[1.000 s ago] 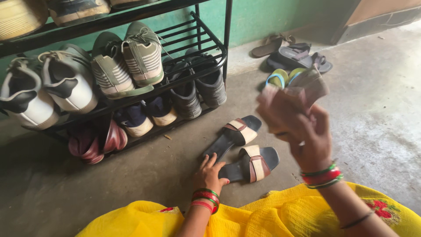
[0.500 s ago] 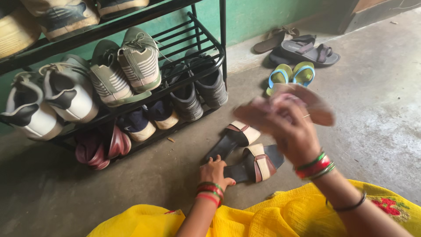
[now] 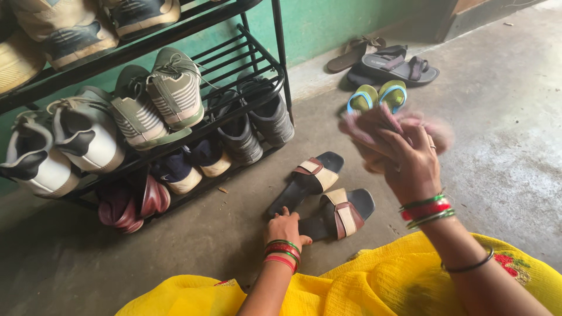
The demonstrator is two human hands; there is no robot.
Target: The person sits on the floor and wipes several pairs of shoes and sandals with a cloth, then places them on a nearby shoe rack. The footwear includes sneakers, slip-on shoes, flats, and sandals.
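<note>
Down on the floor, left hand (image 3: pixel 285 225) grips the near sandal's (image 3: pixel 339 213) heel while right hand (image 3: pixel 404 158) clutches a blurred cloth (image 3: pixel 430 126); best to pin it firmly.

One head cam, worn, looks down and fwd over the yellow lap (image 3: pixel 351 289) at the concrete floor (image 3: pixel 503 152). Close range: shoe rack (image 3: pixel 257 76) upper left, green wall (image 3: pixel 328 23) along top edge.
</note>
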